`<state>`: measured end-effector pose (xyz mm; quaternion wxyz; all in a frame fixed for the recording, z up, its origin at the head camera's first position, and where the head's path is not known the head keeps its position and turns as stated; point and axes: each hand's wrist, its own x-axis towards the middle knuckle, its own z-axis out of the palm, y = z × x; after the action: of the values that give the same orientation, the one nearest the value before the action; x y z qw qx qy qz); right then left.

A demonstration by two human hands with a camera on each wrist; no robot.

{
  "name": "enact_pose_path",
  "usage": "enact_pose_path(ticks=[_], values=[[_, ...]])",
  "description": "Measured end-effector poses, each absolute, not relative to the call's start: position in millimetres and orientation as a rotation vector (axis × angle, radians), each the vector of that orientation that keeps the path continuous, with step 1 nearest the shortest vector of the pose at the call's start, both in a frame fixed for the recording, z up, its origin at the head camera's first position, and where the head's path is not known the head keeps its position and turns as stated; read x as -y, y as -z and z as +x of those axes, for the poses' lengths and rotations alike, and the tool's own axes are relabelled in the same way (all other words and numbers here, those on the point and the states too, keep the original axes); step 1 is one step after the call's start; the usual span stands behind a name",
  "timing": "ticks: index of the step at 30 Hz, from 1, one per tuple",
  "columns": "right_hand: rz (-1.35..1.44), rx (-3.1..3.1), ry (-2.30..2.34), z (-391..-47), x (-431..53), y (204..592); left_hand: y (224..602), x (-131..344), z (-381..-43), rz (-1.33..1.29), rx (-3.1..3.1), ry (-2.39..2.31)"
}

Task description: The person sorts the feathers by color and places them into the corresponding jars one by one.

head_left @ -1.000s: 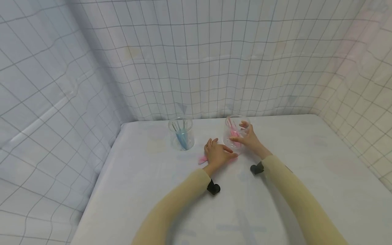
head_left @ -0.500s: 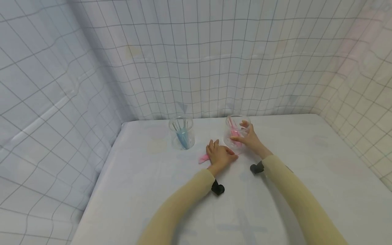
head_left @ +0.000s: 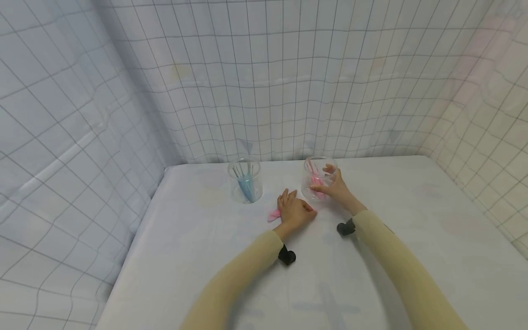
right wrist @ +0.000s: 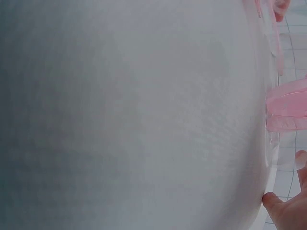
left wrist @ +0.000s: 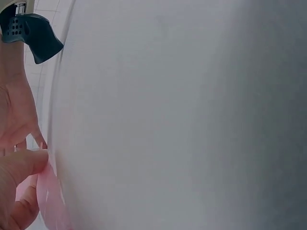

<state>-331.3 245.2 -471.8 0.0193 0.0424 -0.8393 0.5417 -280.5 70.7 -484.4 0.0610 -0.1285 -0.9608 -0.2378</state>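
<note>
In the head view my left hand (head_left: 294, 213) lies low over the table, its thumb and index finger pinching a slender pink plastic piece (head_left: 274, 215). The pink piece's wider end sticks out on the left; the hand covers its middle, and its kind is unclear. A translucent part of the pink piece (left wrist: 52, 199) shows below the thumb in the left wrist view. My right hand (head_left: 338, 187) holds a clear round jar (head_left: 306, 183) from its right side, thumb in front and fingers behind. Similar pink pieces (head_left: 316, 182) with thin tops stand inside this jar.
Left of the hands stands a second clear jar (head_left: 259, 190) with light blue pieces (head_left: 246, 184) that have thin dark tops. White cloth covers the table (head_left: 185, 256). A gridded white curtain (head_left: 276, 91) surrounds the back and sides.
My left hand has shifted slightly, first to the right and then back left, keeping the pink piece pinched. My right hand stays at the jar.
</note>
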Motion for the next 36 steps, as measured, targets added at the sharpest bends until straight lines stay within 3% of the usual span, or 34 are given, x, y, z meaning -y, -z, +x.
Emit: enact_pose_path(ticks=[9,19,36], values=[[0.146,2.607,-1.672,-334,-248,472,472,-53,-282,-0.634,2.776,0.99],[0.171,2.572,-1.728,-332,-249,472,455,-51,-297,-0.716,2.516,1.321],[0.135,2.58,-1.701,-329,-243,471,386,-75,-336,-0.478,2.265,2.067]])
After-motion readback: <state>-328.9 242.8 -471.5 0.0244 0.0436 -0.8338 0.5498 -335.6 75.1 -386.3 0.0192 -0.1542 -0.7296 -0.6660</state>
